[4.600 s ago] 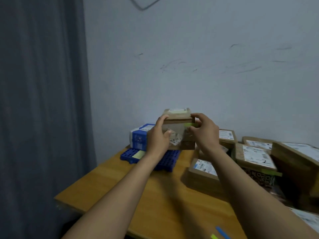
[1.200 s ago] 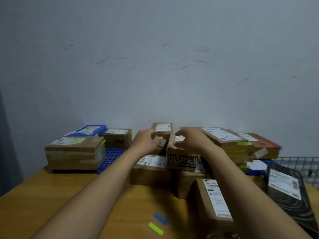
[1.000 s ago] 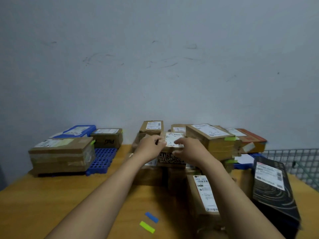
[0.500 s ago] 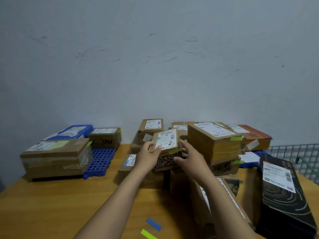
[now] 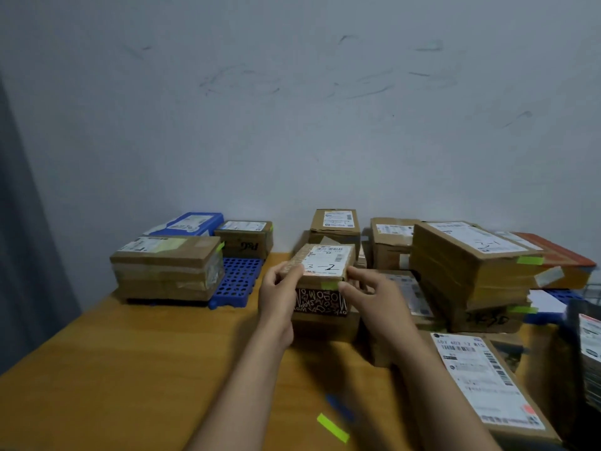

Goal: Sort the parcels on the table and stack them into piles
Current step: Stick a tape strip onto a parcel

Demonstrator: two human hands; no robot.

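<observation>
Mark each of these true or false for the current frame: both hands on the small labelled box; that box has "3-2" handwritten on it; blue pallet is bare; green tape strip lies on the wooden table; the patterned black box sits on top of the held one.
1. Both hands, left hand and right hand, grip the small brown cardboard box. True.
2. Its white label reads "3-2". True.
3. The blue perforated plastic pallet is bare. False: taped cardboard parcels sit on it.
4. A green tape strip lies on the wooden table. True.
5. The black patterned box sits on top. False: it is directly beneath.
</observation>
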